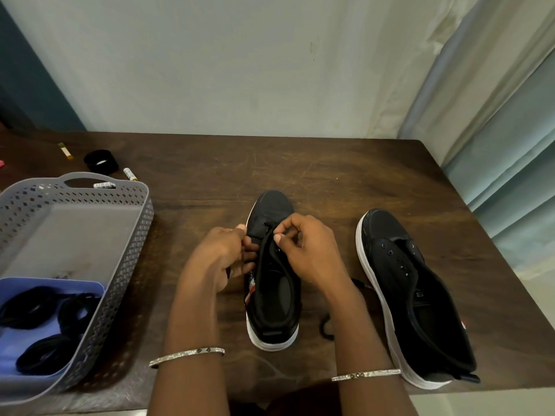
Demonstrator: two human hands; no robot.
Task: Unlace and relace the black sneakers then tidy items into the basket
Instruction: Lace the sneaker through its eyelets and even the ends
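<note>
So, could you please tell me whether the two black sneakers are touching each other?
Apart. The head view shows bare wooden table running between the middle sneaker and the laceless sneaker.

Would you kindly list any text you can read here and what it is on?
"S": insole of the right sneaker.
Red label on the middle sneaker: blurred, unreadable.
Print on the white tubes: too small to read.
</note>
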